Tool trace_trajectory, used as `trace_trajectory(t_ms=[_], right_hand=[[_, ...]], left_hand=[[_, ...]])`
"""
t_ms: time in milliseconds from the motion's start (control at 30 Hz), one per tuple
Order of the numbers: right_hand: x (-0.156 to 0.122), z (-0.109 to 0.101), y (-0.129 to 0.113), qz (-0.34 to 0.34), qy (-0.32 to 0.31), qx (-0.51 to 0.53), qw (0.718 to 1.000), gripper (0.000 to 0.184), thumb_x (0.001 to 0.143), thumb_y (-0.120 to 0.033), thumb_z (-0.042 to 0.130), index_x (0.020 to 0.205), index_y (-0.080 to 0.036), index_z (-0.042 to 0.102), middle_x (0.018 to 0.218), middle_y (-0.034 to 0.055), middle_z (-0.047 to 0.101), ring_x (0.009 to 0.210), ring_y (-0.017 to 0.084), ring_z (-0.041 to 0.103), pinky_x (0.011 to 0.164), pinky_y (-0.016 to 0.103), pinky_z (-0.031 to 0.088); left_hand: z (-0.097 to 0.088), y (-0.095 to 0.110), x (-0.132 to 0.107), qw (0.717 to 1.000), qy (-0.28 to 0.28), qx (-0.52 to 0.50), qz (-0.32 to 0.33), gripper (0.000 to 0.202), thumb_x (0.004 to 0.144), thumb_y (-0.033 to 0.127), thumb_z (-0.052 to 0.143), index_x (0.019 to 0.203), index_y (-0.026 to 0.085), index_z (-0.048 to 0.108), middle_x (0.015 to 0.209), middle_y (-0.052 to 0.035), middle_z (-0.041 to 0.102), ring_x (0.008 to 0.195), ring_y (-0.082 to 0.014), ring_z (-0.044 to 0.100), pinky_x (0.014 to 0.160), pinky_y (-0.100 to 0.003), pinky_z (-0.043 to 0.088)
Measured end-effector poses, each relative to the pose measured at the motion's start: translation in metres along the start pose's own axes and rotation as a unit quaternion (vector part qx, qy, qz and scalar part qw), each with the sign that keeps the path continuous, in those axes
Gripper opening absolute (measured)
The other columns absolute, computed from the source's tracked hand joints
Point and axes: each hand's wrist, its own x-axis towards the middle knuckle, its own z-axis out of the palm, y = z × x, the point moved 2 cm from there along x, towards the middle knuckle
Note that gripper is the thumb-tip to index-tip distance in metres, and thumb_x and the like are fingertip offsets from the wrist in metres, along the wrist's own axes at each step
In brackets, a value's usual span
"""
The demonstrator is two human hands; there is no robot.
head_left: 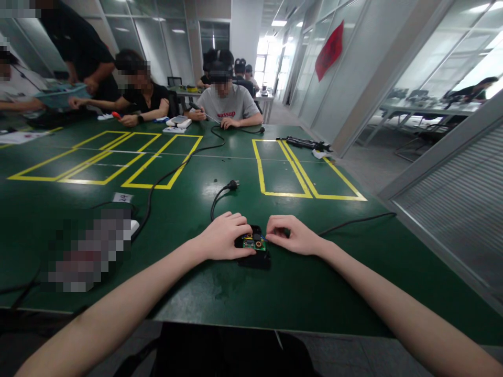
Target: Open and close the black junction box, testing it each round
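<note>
A small green circuit board [249, 244] with ring-shaped coils sits in an open black plastic casing [255, 260] on the table in front of me. My left hand [226, 236] grips the board from the left, thumb along the near edge and fingers over the far edge. At the board's right edge, my right hand [293, 234] is closed in a pinch, thumb against fingertips. A trace of blue, perhaps a wire, shows by those fingertips, but what they hold is too small to make out. A black cable [353, 222] runs rightward from behind my right hand.
Beyond my left hand lies a cord with a black plug [231, 185]. A blurred-out object [94, 248] and a long black cable [151, 196] are at left. Yellow tape [285, 195] marks the green table [220, 303]. A folded black tripod-like stand [306, 143] lies far right. People sit opposite.
</note>
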Motion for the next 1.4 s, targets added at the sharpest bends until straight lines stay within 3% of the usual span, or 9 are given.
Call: trace_trajectory(t_ms=[167,433,633,800,1000,1100,1233,1333,1400], right_hand=[[0.001,0.003,0.002,0.028,-0.042,0.016,0.999,0.039,0.099,-0.047,0.059,0.074,-0.018,0.066,0.067,0.0012,0.062,0.06,0.013,0.051,0.057,0.026,0.04],[0.002,0.006,-0.003,0.039,-0.033,0.022,0.998,0.038,0.097,-0.047,0.06,0.074,-0.018,0.066,0.065,0.0001,0.062,0.057,0.012,0.049,0.057,0.025,0.038],[0.0,0.007,-0.002,0.037,-0.037,0.04,0.998,0.038,0.094,-0.051,0.065,0.077,-0.017,0.069,0.061,-0.0013,0.057,0.054,0.012,0.047,0.052,0.024,0.037],[0.002,0.007,-0.003,0.043,0.008,0.018,0.999,0.039,0.096,-0.05,0.063,0.074,-0.018,0.069,0.064,0.0005,0.062,0.056,0.012,0.051,0.054,0.025,0.038],[0.006,0.009,0.005,0.043,0.067,-0.045,0.996,0.035,0.097,-0.045,0.062,0.075,-0.018,0.069,0.065,0.001,0.063,0.057,0.013,0.052,0.055,0.026,0.037],[0.007,0.012,0.007,0.024,0.054,-0.098,0.993,0.029,0.095,-0.04,0.066,0.075,-0.019,0.069,0.068,0.0016,0.065,0.06,0.014,0.055,0.058,0.027,0.038],[0.005,0.011,0.008,0.026,0.058,-0.124,0.99,0.019,0.093,-0.035,0.07,0.082,-0.02,0.071,0.07,0.001,0.065,0.062,0.015,0.057,0.06,0.027,0.039],[0.003,0.009,0.008,0.001,0.041,-0.112,0.993,0.011,0.091,-0.029,0.071,0.087,-0.019,0.072,0.073,0.0013,0.065,0.064,0.015,0.059,0.061,0.026,0.041],[0.002,0.008,0.007,-0.02,0.036,-0.105,0.994,0.006,0.09,-0.024,0.07,0.09,-0.019,0.072,0.075,0.0016,0.066,0.065,0.014,0.06,0.061,0.026,0.043]], left_hand=[[0.002,0.0,-0.001,1.0,-0.001,0.001,0.0,0.037,0.09,0.056,0.072,0.093,0.02,0.067,0.092,-0.004,0.065,0.089,-0.0222,0.061,0.076,-0.035,0.04],[0.0,-0.002,-0.001,1.0,-0.003,-0.004,0.003,0.045,0.086,0.063,0.073,0.092,0.019,0.067,0.092,-0.0046,0.065,0.088,-0.0225,0.061,0.078,-0.035,0.042],[-0.001,-0.01,-0.003,0.999,0.01,-0.033,-0.028,0.063,0.08,0.068,0.076,0.119,0.02,0.07,0.119,-0.0114,0.067,0.108,-0.0284,0.063,0.094,-0.041,0.049],[0.004,-0.014,-0.005,0.998,0.003,-0.041,-0.048,0.083,0.079,0.07,0.076,0.144,0.022,0.057,0.144,-0.0162,0.06,0.131,-0.0352,0.055,0.11,-0.051,0.043],[0.005,-0.013,-0.003,0.997,0.001,-0.069,-0.042,0.095,0.076,0.07,0.078,0.151,0.021,0.048,0.149,-0.0178,0.057,0.136,-0.0352,0.054,0.113,-0.051,0.044],[-0.001,-0.012,-0.002,0.996,0.02,-0.08,-0.04,0.082,0.078,0.065,0.079,0.143,0.021,0.056,0.14,-0.0156,0.062,0.129,-0.0334,0.058,0.108,-0.048,0.048],[-0.013,-0.017,-0.005,0.994,0.061,-0.068,-0.058,0.033,0.086,0.039,0.071,0.112,0.018,0.067,0.113,-0.0105,0.068,0.108,-0.0269,0.065,0.089,-0.036,0.054],[-0.016,-0.024,-0.008,0.995,0.022,-0.083,-0.052,0.007,0.084,0.024,0.065,0.088,0.019,0.067,0.089,-0.0038,0.067,0.081,-0.0184,0.064,0.071,-0.027,0.049],[-0.016,-0.028,-0.008,0.993,0.011,-0.109,-0.053,0.006,0.083,0.022,0.062,0.081,0.019,0.067,0.081,-0.0017,0.065,0.073,-0.0152,0.061,0.065,-0.025,0.044]])
